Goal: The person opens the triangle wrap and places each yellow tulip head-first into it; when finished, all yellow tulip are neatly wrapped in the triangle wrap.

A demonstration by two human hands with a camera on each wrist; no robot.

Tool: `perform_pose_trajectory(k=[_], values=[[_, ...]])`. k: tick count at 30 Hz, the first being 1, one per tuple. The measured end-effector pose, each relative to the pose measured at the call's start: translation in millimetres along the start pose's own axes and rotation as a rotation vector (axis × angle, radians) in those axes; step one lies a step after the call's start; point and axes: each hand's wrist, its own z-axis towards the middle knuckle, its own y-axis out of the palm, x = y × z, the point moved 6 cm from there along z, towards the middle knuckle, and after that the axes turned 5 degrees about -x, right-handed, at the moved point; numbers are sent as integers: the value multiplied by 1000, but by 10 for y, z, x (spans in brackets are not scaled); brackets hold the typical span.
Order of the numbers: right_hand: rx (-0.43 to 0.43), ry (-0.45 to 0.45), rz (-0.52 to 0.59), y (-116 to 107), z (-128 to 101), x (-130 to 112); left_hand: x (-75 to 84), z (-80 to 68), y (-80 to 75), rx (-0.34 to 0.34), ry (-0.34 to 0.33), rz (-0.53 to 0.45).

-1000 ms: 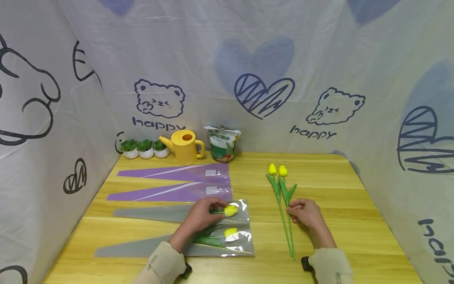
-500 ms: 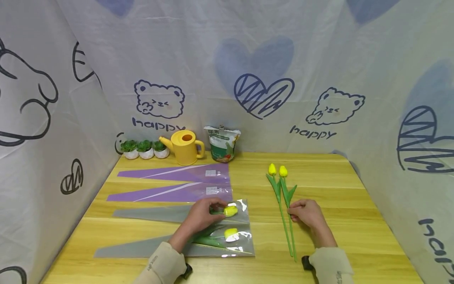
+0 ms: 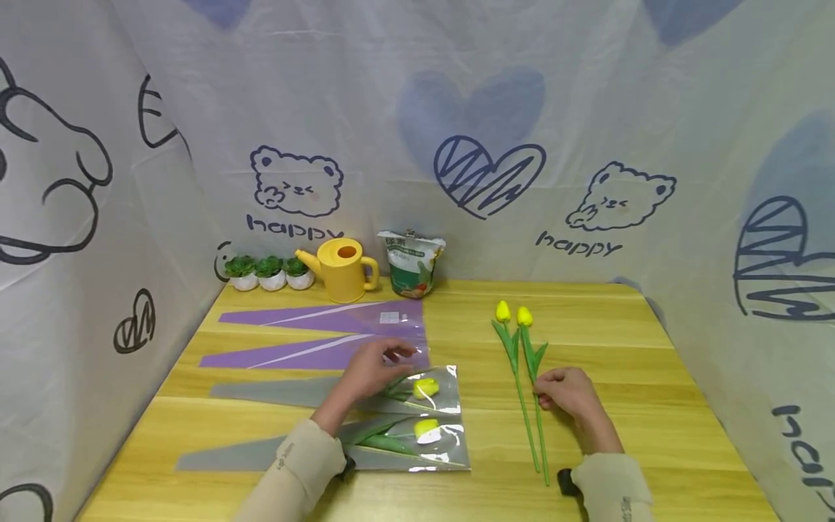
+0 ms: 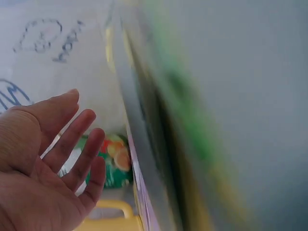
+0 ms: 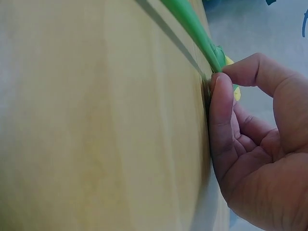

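In the head view my right hand (image 3: pixel 569 391) pinches the green stem of a yellow tulip (image 3: pixel 525 317) between thumb and index finger; the right wrist view shows that stem (image 5: pixel 192 26) meeting the fingertips. A second yellow tulip (image 3: pixel 502 312) lies just left of it on the table. My left hand (image 3: pixel 375 368) holds nothing, its fingers loosely bent over the edge between a purple sleeve (image 3: pixel 293 353) and a grey clear-fronted sleeve (image 3: pixel 274 389). Inside that grey sleeve lies a tulip (image 3: pixel 426 388). The nearer grey sleeve (image 3: pixel 228 458) contains another tulip (image 3: pixel 427 431).
A second purple sleeve (image 3: pixel 326 317) lies farther back. Along the table's rear stand several small things: potted succulents (image 3: pixel 270 273), a yellow watering can (image 3: pixel 344 272) and a clipped green-and-white bag (image 3: pixel 412 264). A printed curtain (image 3: pixel 489 254) encloses the table (image 3: pixel 626 341).
My left hand has let go of the tulip in the farther grey sleeve and lifted away from it. The tulip in my right hand has shifted slightly toward me and to the right.
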Motion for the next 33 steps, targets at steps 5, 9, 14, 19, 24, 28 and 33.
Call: perform_pose_trajectory(k=[5,9,14,19,24,28,33], values=[[5,2,9,-7,21,26,-122,229,-97,23,-17,-12],[-2,-3,29,19,35,32,-233,303,-60,-51,-22,5],[2,2,32,22,25,32,-301,368,20,-130,20,11],[0,2,19,4,20,40,-363,412,69,-120,15,-48],[2,8,22,5,32,61,-414,402,77,-38,-52,-1],[4,11,29,10,36,64,-429,392,73,5,-88,0],[8,9,29,3,32,49,-428,388,62,20,-107,-12]])
